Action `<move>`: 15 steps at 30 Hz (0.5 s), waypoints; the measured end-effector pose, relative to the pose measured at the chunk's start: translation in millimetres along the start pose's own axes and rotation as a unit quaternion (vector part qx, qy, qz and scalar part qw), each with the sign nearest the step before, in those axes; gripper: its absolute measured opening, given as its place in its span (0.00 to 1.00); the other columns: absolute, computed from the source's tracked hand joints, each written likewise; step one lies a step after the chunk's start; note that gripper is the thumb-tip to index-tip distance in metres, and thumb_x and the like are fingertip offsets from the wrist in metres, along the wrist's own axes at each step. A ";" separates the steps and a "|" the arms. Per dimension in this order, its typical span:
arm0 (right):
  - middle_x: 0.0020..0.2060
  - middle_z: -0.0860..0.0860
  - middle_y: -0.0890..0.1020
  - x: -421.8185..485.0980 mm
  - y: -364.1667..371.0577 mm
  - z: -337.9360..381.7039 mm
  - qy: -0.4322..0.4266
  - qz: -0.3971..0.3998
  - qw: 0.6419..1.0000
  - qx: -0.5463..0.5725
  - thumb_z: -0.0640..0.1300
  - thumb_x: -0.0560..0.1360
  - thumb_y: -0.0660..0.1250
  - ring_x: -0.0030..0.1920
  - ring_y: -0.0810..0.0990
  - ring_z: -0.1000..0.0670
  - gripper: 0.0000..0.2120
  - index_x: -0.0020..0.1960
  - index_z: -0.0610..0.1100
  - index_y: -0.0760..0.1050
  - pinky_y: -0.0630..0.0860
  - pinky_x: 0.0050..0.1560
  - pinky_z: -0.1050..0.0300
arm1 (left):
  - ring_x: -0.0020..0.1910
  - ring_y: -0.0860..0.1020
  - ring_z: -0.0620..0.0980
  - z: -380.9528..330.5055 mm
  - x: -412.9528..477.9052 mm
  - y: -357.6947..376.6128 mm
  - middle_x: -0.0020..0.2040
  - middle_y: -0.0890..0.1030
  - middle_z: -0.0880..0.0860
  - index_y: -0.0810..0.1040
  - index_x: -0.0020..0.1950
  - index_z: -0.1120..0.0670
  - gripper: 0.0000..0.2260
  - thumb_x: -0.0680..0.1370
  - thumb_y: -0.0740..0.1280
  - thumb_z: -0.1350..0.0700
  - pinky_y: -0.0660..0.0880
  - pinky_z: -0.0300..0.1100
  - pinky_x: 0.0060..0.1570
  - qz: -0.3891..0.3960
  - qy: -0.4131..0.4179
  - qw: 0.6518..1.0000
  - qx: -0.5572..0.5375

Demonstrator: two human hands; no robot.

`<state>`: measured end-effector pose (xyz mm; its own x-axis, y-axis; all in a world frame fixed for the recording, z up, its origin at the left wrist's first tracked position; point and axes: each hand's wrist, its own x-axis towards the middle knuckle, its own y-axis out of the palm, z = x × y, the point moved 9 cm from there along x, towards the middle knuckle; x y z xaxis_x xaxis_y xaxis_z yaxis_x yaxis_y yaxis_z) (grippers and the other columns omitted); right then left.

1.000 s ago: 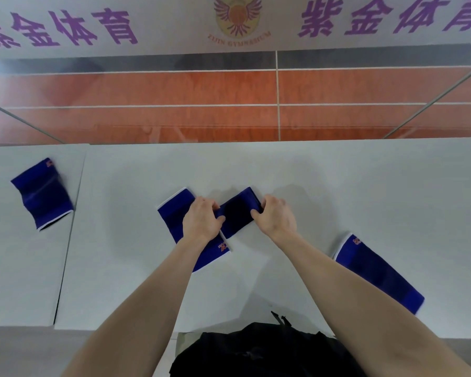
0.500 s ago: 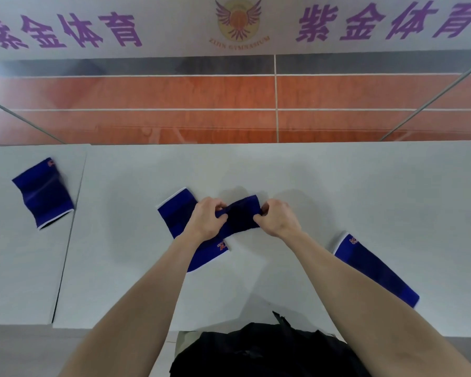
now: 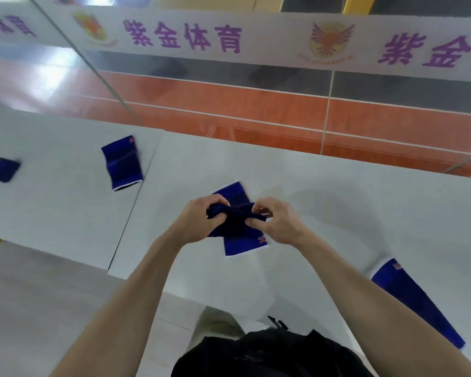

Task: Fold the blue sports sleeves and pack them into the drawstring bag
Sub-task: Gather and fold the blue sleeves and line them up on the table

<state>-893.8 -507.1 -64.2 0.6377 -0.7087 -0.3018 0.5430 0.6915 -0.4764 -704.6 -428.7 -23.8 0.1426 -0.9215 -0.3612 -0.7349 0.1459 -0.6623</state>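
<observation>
A small dark blue sleeve (image 3: 233, 217) is bunched between my left hand (image 3: 199, 217) and my right hand (image 3: 276, 221), lifted just above the white table (image 3: 337, 202). Both hands pinch its ends. Under them a longer blue sleeve (image 3: 242, 244) with white trim lies flat on the table. Another long blue sleeve (image 3: 416, 300) lies by my right forearm near the table's front edge. A black bag (image 3: 269, 355) sits at the bottom, below the table edge.
On the adjoining white table at left lies a folded blue sleeve (image 3: 123, 163), with two more dark blue pieces (image 3: 3, 170) at the far left edge. An orange and grey floor and a white banner (image 3: 256, 42) lie beyond the tables.
The view has swung left, showing more sleeves on the left table. My hands have lifted the small sleeve off the table and scrunched it closer together.
</observation>
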 end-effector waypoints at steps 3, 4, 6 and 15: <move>0.42 0.53 0.87 1.5 18.6 23.0 0.018 0.003 1.000 0.007 0.48 0.79 0.78 0.45 0.87 0.49 0.06 0.47 0.49 0.81 0.83 0.45 0.51 | 0.46 0.87 0.52 26.3 -20.8 -26.2 0.47 0.87 0.46 0.84 0.54 0.44 0.07 0.83 0.74 0.57 0.85 0.48 0.48 -0.030 -0.022 0.997 -0.063; 0.42 0.54 0.87 1.7 26.0 31.9 0.016 -0.001 1.000 -0.003 0.48 0.79 0.78 0.45 0.87 0.50 0.07 0.46 0.50 0.81 0.82 0.44 0.52 | 0.46 0.87 0.53 37.4 -28.8 -34.4 0.47 0.87 0.47 0.84 0.53 0.45 0.05 0.82 0.75 0.56 0.86 0.50 0.48 -0.042 -0.035 0.995 -0.084; 0.42 0.55 0.87 2.8 44.0 50.5 0.008 -0.002 1.000 -0.007 0.49 0.79 0.78 0.46 0.87 0.50 0.07 0.46 0.52 0.80 0.84 0.47 0.51 | 0.46 0.87 0.53 60.9 -46.4 -51.0 0.47 0.88 0.48 0.84 0.52 0.46 0.04 0.81 0.78 0.53 0.86 0.50 0.48 -0.067 -0.050 0.990 -0.116; 0.48 0.47 0.90 6.6 186.8 167.6 0.011 0.149 0.989 0.013 0.49 0.80 0.77 0.44 0.91 0.45 0.13 0.63 0.51 0.81 0.89 0.52 0.43 | 0.45 0.88 0.52 170.2 -162.6 -132.5 0.46 0.88 0.47 0.82 0.52 0.47 0.05 0.83 0.75 0.48 0.86 0.52 0.43 -0.101 -0.088 0.981 -0.140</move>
<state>-696.5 -359.2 -16.7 0.7600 -0.4752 -0.4434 0.3465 0.8734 -0.3422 -517.6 -237.0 11.0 0.3984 -0.8417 -0.3645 -0.8292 -0.1607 -0.5353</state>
